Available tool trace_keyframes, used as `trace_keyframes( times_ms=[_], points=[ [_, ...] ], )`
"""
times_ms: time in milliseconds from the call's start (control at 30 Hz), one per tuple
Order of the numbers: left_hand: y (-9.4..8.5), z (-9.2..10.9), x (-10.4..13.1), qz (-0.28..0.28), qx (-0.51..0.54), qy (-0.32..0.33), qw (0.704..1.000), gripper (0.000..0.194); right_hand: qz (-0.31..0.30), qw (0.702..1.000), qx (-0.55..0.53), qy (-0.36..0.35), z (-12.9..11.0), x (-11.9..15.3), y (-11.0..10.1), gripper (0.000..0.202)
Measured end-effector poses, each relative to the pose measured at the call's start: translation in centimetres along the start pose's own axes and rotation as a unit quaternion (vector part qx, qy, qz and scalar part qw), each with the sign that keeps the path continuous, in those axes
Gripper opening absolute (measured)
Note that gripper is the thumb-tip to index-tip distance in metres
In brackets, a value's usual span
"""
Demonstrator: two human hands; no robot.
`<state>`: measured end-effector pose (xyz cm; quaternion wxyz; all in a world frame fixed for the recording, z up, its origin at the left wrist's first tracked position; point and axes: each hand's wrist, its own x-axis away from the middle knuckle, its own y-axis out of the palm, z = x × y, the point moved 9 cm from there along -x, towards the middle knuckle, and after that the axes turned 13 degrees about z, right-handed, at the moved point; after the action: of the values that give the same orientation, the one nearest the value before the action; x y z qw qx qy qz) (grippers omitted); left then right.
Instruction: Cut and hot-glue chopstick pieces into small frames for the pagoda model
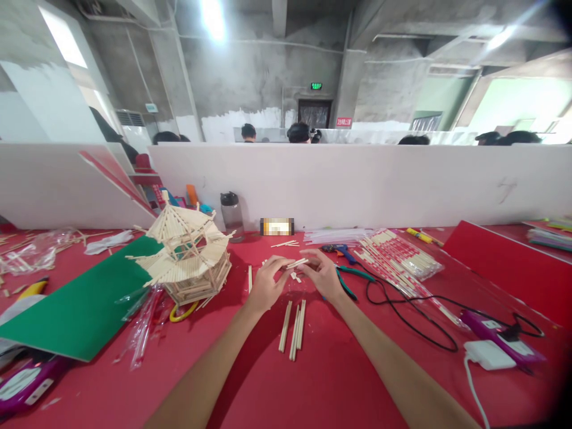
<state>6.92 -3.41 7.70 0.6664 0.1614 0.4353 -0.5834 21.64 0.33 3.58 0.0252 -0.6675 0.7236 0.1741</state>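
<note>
Between my two hands I hold short wooden sticks (297, 263) level above the red table. My left hand (269, 281) pinches their left end and my right hand (322, 275) their right end, fingers closed on both sides. I cannot tell exactly how many sticks are held. Small cut pieces of wood (295, 276) lie just below my fingertips. Closer to me, several longer wooden sticks (295, 330) lie side by side on the table. To the left stands a pavilion model (187, 250) built of wooden sticks, with a two-tiered roof.
At right lie a blue glue gun (344, 252), green-handled pliers (353, 280), packs of chopsticks (402, 256), a black cable (406, 322) and a purple power strip (503, 339). At left are a green board (84, 298) and plastic wrappers (145, 322). A bottle (231, 215) stands before a white partition (348, 185).
</note>
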Motion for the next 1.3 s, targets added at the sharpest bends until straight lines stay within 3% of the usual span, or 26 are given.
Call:
trace_keyframes(
  times_ms=[200, 733, 1000, 1300],
  points=[
    [-0.3, 0.8, 0.1, 0.001, -0.012, 0.024, 1.0, 0.02, -0.018, 0.996, 0.043, -0.07, -1.4, 0.3, 0.0, 0.021],
    [-0.8, 1.1, 0.2, 0.02, -0.015, 0.049, 0.998, 0.016, -0.012, 0.994, 0.066, -0.084, -1.2, 0.2, -0.3, 0.018],
    [-0.4, 0.6, 0.2, 0.005, -0.018, 0.02, 1.0, 0.021, -0.005, 0.992, 0.082, -0.095, -1.5, 0.3, -0.5, 0.016],
    [-0.8, 1.0, 0.1, 0.004, -0.02, 0.043, 0.999, 0.02, -0.007, 0.993, 0.076, -0.092, -1.1, 0.3, -0.4, 0.017]
  ],
)
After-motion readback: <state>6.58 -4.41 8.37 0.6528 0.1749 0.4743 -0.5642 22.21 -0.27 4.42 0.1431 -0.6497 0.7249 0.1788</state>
